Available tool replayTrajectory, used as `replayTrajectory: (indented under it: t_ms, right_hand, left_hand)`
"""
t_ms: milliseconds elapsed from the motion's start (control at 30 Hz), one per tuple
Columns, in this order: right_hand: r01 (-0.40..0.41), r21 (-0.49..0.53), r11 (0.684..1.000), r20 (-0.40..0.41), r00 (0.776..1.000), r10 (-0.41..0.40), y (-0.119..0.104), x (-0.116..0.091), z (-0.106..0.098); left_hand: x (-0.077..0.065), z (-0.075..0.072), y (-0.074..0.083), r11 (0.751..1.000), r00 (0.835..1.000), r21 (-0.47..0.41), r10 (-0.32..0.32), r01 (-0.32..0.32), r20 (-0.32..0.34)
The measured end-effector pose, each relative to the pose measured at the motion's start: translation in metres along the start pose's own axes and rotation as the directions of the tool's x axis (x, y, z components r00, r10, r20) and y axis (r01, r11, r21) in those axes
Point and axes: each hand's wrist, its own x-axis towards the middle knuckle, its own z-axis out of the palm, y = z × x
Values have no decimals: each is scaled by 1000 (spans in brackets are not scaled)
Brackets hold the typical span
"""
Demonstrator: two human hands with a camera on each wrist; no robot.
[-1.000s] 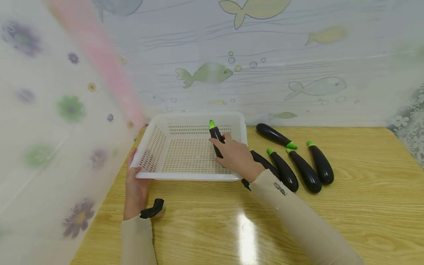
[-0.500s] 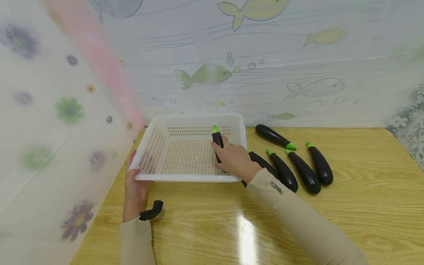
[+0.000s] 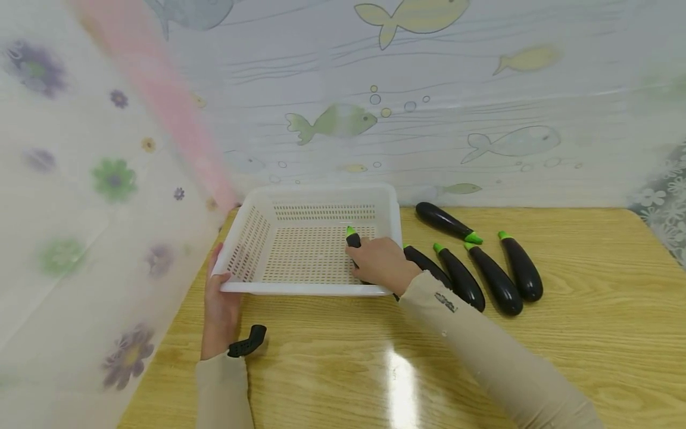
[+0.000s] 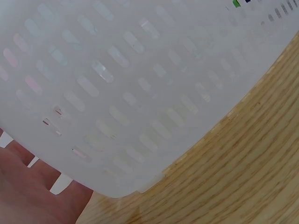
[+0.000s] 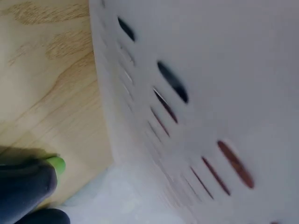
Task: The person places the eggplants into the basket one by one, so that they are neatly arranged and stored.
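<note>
My right hand [image 3: 382,262] reaches into the white slotted plastic basket [image 3: 300,288] and grips an eggplant [image 3: 354,240] low at its right side. The green stem end points toward the back wall; the hand covers most of the body. My left hand [image 3: 221,307] holds the basket's front left corner, thumb over the rim and fingers along the outside. In the left wrist view, fingers [image 4: 39,182] lie against the basket's wall [image 4: 140,88]. The right wrist view shows the basket's slotted side [image 5: 210,84], with dark patches behind the slots.
Right of the basket, several more eggplants [image 3: 495,280] lie on the wooden table [image 3: 332,357], one of them [image 3: 445,220] farther back and sideways. Part of the nearest one is hidden behind the right hand and sleeve. A fish-patterned sheet [image 3: 429,143] hangs behind the table.
My right hand has lowered the eggplant farther into the basket, its green tip moving down and slightly toward me. The left hand stays on the basket corner.
</note>
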Motion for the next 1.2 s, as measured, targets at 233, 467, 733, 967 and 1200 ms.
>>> replayTrajectory:
  t_ms: [233,467,733,967,1200]
  right_hand:
    - [-1,-12,1000,7,1000,1,0,2,2]
    - [21,-93,995,-2,1000,-21,0,2,4]
    - [50,27,998,-97,994,-47,9,1,3]
    - [88,209,974,-231,972,-38,24,-12,-4]
    - [130,336,933,-352,936,-4,26,-35,1]
  left_hand:
    - [1,-2,0,1000,1000,-5,4,-4,4]
    - [0,-1,0,1000,1000,24,-3,2,15]
    - [2,4,0,1000,1000,3,4,-4,27]
    - [8,11,-6,999,999,-43,23,-21,27]
    - [1,5,-8,994,999,-96,54,-53,7]
